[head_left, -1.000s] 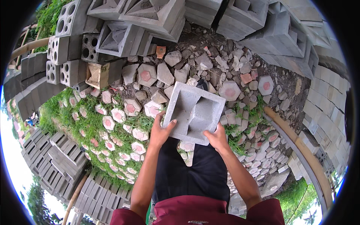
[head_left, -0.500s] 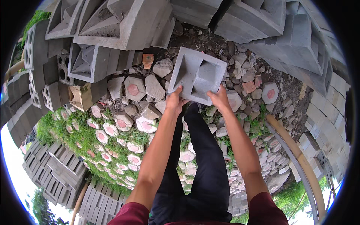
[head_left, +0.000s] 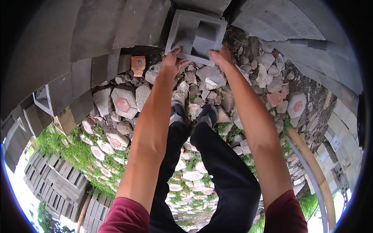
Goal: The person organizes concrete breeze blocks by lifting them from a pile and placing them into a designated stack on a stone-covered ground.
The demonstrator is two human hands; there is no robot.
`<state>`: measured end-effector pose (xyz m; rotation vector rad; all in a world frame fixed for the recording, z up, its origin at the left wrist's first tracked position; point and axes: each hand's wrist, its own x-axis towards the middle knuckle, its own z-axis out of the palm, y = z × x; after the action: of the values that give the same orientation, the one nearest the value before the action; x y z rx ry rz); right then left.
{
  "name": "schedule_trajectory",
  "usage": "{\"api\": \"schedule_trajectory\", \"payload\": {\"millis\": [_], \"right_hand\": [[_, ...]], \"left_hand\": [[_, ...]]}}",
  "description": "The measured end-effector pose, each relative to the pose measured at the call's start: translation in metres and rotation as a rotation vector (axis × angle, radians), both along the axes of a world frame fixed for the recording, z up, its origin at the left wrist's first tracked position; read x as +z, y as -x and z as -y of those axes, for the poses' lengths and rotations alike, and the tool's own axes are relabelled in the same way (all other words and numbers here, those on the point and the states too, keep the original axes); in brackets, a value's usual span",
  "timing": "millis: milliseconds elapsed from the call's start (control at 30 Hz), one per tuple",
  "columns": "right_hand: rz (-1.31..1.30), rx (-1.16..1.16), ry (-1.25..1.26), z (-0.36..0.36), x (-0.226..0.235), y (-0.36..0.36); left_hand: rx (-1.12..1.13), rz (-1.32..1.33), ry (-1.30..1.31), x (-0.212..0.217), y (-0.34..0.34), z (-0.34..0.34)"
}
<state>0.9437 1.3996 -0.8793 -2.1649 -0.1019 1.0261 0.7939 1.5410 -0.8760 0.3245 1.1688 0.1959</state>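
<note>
A square grey concrete block [head_left: 186, 33] with a raised rim and angled hollows is held out ahead of me, over the rubble at the foot of the stacked blocks. My left hand [head_left: 173, 61] grips its near left corner, thumb on top and fingers beneath. At the near right corner my right hand [head_left: 220, 56] is closed on the rim, its fingers partly hidden under the block. The block's hollow face is turned up toward me. Whether its far edge touches the stack behind, I cannot tell.
Grey concrete blocks stand stacked at the left [head_left: 97, 29] and right [head_left: 279, 21]. Broken stones [head_left: 211, 75] and an orange brick piece [head_left: 138, 66] lie between. Hexagonal pavers with red centres [head_left: 123, 101] and grass surround my shoes [head_left: 208, 114]. A curved wooden pole [head_left: 311, 167] leans at right.
Both hands have carried the concrete block farther forward, toward the gap between the stacks. I have bent lower and moved closer; both shoes now show.
</note>
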Motion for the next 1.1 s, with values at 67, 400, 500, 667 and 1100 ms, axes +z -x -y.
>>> {"api": "schedule_trajectory", "payload": {"millis": [67, 400, 500, 667, 1100], "right_hand": [[0.083, 0.015, 0.016, 0.000, -0.018, -0.016], [0.129, 0.067, 0.018, -0.027, -0.048, -0.030], [0.177, 0.099, 0.007, -0.021, -0.047, -0.037], [0.005, -0.159, -0.177, -0.014, 0.015, -0.034], [-0.329, -0.405, -0.246, 0.199, 0.362, 0.075]], "left_hand": [[-0.051, 0.050, -0.002, -0.007, -0.017, -0.006], [0.043, -0.071, -0.121, -0.022, -0.032, -0.019], [0.091, -0.082, -0.070, -0.008, -0.030, -0.015], [-0.088, 0.049, -0.116, 0.043, -0.002, 0.005], [-1.117, -0.003, -1.001, 0.366, 0.056, 0.097]]}}
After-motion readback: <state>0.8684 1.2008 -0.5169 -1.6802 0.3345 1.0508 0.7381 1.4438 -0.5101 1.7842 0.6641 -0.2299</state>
